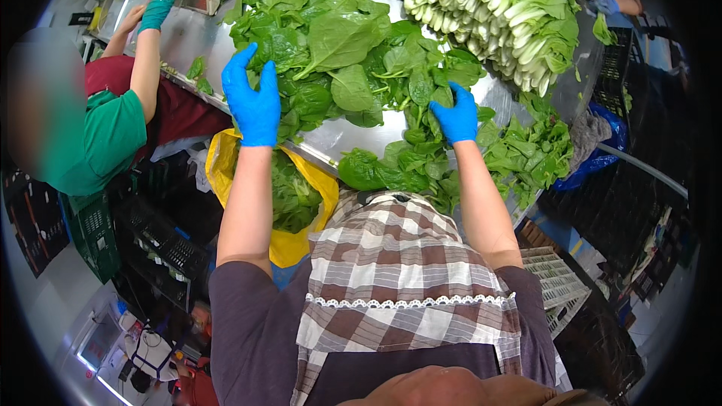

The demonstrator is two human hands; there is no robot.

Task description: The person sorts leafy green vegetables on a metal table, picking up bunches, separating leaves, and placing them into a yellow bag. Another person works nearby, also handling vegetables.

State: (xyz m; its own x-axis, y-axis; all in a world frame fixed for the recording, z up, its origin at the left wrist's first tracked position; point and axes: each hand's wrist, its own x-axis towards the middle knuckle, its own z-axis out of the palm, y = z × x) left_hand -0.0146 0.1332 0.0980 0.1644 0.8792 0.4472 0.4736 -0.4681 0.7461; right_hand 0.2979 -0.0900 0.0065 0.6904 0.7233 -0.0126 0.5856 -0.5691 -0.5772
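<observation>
Loose green leaves, which look like spinach, form a broad pile (344, 39) on a metal table (361, 138). At the pile's left side is my left hand (254, 101) in a blue glove, thumb and fingers apart, with nothing seen in it. My right hand (458, 115), also gloved in blue, is at the pile's right side against the leaves. Its thumb and fingers are apart; whether the fingertips press on a leaf is hard to see. A smaller heap of leaves (389, 169) lies at the table's near edge, between my forearms.
Bok choy (491, 11) is stacked at the back right. More leafy greens (527, 149) lie right of my right arm. A yellow bag (307, 172) holding greens hangs below the table edge. A co-worker in a green shirt (115, 135) stands at left, gloved hand (161, 8) at clear plastic.
</observation>
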